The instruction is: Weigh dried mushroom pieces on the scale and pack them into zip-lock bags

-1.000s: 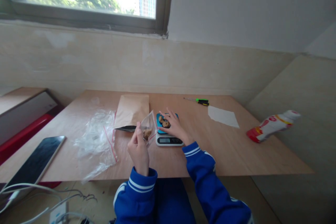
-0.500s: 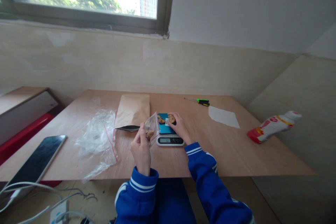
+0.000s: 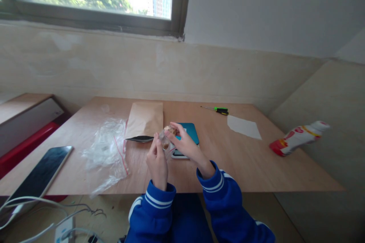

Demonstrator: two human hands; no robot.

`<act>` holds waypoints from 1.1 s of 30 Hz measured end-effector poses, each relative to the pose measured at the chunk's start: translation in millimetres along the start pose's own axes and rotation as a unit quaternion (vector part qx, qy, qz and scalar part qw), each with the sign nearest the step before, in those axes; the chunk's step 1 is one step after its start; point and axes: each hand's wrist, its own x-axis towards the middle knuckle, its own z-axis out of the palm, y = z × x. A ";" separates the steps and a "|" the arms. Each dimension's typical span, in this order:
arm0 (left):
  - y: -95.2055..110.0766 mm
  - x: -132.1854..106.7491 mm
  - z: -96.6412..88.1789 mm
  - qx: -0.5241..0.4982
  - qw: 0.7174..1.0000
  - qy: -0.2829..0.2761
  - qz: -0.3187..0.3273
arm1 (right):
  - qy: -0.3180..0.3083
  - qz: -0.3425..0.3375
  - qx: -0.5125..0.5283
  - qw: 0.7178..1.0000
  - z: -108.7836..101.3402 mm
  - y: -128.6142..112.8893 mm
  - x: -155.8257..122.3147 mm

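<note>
My left hand [image 3: 158, 161] pinches a small clear zip bag [image 3: 163, 136] with a red seal line and a brown lump [image 3: 165, 146] low inside it. Closed on brown, knobbly dried pieces [image 3: 170, 129], my right hand [image 3: 185, 142] is at the bag's mouth; its fingers hide how many it holds. Beneath and behind the right hand sits a digital scale with a blue platform [image 3: 192, 131]. The hand covers much of its display, and a bit of white label shows on the platform.
An open brown paper pouch [image 3: 145, 117] lies behind my left hand. Crumpled clear zip bags [image 3: 104, 144] and a phone [image 3: 41, 172] with cables are at left. To the right are a screwdriver [image 3: 219, 110], white paper [image 3: 243, 127] and a tilted-looking bottle [image 3: 298, 138].
My right hand has moved left from the scale to the bag's mouth, carrying the brown pieces off the blue platform. The left hand has shifted slightly right with the bag.
</note>
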 end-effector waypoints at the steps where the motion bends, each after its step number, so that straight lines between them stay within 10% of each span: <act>1: 1.3 0.3 0.2 0.006 1.000 0.007 -0.011 | -0.006 -0.019 -0.025 0.999 1.2 0.0 -1.4; 9: 8.3 7.0 -5.7 0.013 0.998 0.056 -0.025 | 0.057 -0.108 -0.146 0.982 -20.9 13.9 23.2; 18: 12.4 6.4 -10.2 -0.032 0.999 0.035 -0.022 | 0.068 -0.073 -0.524 0.846 -19.6 79.4 44.9; 27: 24.1 6.8 -11.4 -0.068 0.995 0.025 -0.066 | 0.173 -0.171 -0.265 0.933 -33.1 52.3 39.1; 33: 24.4 11.2 -9.8 -0.089 0.993 0.023 -0.069 | 0.013 -0.255 -0.188 0.948 -35.7 2.8 13.4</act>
